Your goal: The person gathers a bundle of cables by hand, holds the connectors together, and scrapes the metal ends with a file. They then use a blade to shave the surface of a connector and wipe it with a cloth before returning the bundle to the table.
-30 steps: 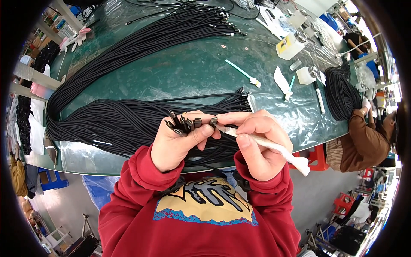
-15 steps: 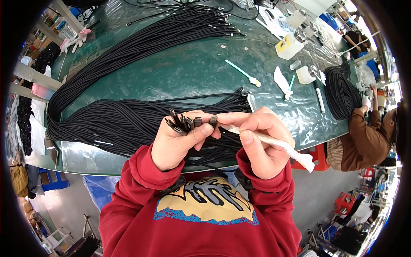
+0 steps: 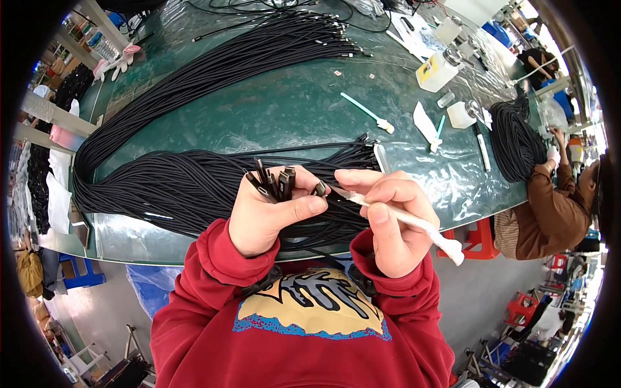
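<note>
The left hand grips a fan of black cable plugs, fingers closed; the right hand pinches a white swab stick at three o'clock. Loosening could, I judge, drop plugs among the black cables on the green desk.

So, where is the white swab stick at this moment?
In the head view the white swab stick is in the right hand, right of centre, its tip at the cable connectors bunched in the left hand.
</note>
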A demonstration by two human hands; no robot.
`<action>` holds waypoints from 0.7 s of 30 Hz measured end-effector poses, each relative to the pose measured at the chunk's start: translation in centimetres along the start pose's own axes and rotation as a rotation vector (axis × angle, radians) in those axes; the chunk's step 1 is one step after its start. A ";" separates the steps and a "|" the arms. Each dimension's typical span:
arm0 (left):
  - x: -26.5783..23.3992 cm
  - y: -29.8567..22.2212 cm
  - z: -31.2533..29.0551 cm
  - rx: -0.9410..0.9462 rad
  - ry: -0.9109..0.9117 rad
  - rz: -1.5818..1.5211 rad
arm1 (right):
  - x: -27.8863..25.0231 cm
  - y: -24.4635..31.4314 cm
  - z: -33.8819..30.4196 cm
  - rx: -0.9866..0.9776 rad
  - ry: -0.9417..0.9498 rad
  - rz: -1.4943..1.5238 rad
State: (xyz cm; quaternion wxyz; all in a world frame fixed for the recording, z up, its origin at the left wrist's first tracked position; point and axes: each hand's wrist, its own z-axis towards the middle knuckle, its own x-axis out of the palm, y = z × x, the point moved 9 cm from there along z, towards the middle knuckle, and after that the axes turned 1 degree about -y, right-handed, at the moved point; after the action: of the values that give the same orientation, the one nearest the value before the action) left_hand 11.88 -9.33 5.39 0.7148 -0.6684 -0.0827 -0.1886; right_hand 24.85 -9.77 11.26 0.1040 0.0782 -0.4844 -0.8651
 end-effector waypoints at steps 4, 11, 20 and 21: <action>-0.6 0.5 -0.2 -0.106 -0.170 -0.030 | 0.3 -0.1 -0.5 0.000 -0.032 0.017; -0.6 -0.4 -0.2 0.010 -0.186 -0.006 | 0.9 0.2 -0.7 -0.039 -0.042 -0.021; -0.6 -0.7 -0.3 0.100 -0.199 0.063 | 1.1 0.6 -0.5 -0.097 -0.031 -0.096; -0.6 -0.8 -0.3 0.100 -0.199 0.064 | 1.1 0.7 -0.5 -0.110 -0.026 -0.104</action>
State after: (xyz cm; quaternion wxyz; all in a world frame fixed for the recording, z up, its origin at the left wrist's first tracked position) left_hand 10.98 -9.53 5.83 0.7412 -0.6495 -0.1412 -0.0940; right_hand 23.96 -10.85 11.57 0.0565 0.0861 -0.4328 -0.8956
